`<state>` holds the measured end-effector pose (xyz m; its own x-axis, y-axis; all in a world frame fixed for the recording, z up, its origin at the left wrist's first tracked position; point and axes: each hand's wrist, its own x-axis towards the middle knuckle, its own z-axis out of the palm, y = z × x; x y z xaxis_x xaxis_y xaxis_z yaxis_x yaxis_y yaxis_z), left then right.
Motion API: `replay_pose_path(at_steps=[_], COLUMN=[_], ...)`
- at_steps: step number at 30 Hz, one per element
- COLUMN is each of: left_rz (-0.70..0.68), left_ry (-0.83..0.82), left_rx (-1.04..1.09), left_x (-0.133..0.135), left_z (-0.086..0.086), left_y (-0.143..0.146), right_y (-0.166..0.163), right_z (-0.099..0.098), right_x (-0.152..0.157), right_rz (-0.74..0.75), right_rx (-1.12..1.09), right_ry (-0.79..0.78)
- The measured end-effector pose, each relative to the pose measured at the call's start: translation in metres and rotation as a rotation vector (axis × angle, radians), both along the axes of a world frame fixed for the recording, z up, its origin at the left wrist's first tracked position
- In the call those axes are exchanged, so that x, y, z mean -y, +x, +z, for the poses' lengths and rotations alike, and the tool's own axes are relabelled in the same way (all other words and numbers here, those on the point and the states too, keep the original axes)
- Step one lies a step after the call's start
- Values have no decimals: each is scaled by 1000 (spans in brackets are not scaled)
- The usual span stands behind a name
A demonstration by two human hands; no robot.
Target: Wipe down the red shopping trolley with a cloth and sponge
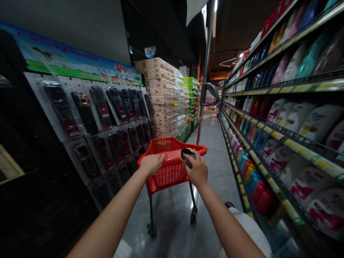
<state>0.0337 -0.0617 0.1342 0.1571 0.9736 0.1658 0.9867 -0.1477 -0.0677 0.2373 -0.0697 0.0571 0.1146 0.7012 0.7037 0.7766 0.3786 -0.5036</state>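
A small red plastic shopping cart (pixel 168 175) on dark legs with casters stands in front of me. My left hand (pixel 152 164) is closed over the left part of its handle bar, thumb lying along the top. My right hand (pixel 197 170) grips a small round black object with a yellowish edge (pixel 185 154) at the right part of the bar. What kind of object it is I cannot make out. The fingers partly cover it, and whether they also touch the bar is unclear. The visible part of the basket shows mesh walls; its floor is hidden.
Shelves of bottles (pixel 309 122) line the right side. Packaged belts (pixel 115 104) hang on a display at left, beyond which stand stacked cartons (pixel 161 96). A metal pole with a grey loop handle (pixel 211 94) rises past the cart. Grey tiled floor (pixel 212 139) runs ahead.
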Motion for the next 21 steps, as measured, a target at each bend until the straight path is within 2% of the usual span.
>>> replay_pose_path(at_steps=[3, 5, 7, 9, 12, 15, 18, 21], left_rz=[-36, -31, -29, -26, -14, -15, -5, -15], left_ry=[-14, 13, 30, 35, 28, 17, 16, 33], left_rx=[4, 29, 60, 91, 115, 122, 124, 135], left_x=[0, 1, 2, 2, 2, 2, 2, 2], left_z=[0, -1, -3, -4, -4, -3, -3, -5], left_y=[-17, -20, -16, -10, -5, -7, -14, -21], right_y=[40, 43, 21, -19, -85, -117, -97, -43], right_z=[-3, -8, -16, -27, -44, -55, -55, -39], right_x=[-19, -29, -30, -23, -4, 11, 12, 0], right_rz=[-174, -225, -216, -204, -174, -33, 69, 6], right_rx=[-230, -363, -441, -491, -530, -399, -204, -188], right_ry=[-58, -53, 15, 100, 137, 135, 156, 152])
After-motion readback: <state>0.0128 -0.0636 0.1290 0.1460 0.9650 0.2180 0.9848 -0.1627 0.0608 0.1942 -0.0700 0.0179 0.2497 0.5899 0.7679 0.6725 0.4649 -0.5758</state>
